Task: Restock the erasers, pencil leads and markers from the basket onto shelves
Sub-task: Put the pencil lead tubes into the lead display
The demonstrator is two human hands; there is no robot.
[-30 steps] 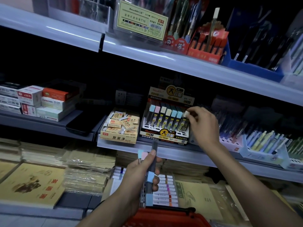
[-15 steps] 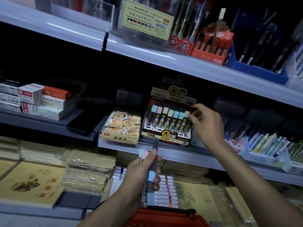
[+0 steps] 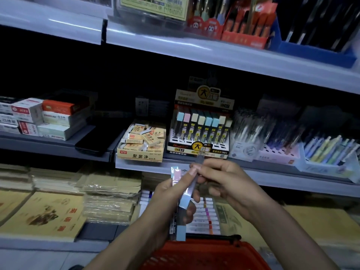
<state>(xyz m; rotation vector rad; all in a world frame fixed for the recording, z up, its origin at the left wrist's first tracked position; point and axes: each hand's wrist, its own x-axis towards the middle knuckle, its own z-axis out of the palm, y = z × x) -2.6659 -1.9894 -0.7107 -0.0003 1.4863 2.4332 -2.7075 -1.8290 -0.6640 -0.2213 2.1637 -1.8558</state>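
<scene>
My left hand (image 3: 167, 193) holds a bunch of pencil lead tubes (image 3: 182, 203) with blue and pink caps, below the middle shelf. My right hand (image 3: 220, 180) has its fingers pinched on the top of one grey tube (image 3: 200, 162) in that bunch. On the middle shelf stands the pencil lead display box (image 3: 198, 137), with a row of tubes upright in its slots. Left of it sits a yellow box of erasers (image 3: 142, 145). The red basket (image 3: 204, 254) is under my arms at the bottom edge.
White and orange refill boxes (image 3: 44, 117) are stacked at the left of the middle shelf (image 3: 272, 172). Trays of pastel pens (image 3: 327, 151) fill its right end. The upper shelf holds pen displays (image 3: 243, 22). Notebook stacks (image 3: 44, 213) and marker packs lie below.
My right hand has left the display box and come down to the bunch in my left hand, where it now pinches one tube. The view has tilted slightly.
</scene>
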